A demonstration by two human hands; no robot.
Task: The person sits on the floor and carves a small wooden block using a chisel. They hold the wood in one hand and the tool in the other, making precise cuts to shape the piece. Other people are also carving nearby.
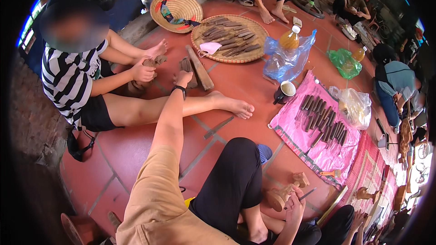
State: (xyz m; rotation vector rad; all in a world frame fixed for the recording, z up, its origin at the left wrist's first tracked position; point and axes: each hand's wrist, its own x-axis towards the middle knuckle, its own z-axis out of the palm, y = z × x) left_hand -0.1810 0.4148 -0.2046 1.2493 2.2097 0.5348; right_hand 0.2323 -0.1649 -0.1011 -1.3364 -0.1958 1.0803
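Note:
My left arm, in a tan sleeve, stretches forward across the outstretched leg of the person facing me. My left hand (184,79), below a dark wristband, closes on the near end of a dark wooden block (186,66). A longer, paler wooden bar (200,69) lies just right of it. Low in the view, my right hand (296,205) is closed around a thin dark tool (308,193) and against a carved wooden piece (278,197) with wide ends. How its fingers share the two cannot be made out.
The person in stripes (68,79) handles a brown lump (151,63). A woven tray (256,29) and a pink sheet (290,122) bear several dark brown sticks. A mug (285,92), a bagged bottle (289,40) and a brush (330,173) stand or lie nearby. Co-workers sit at right.

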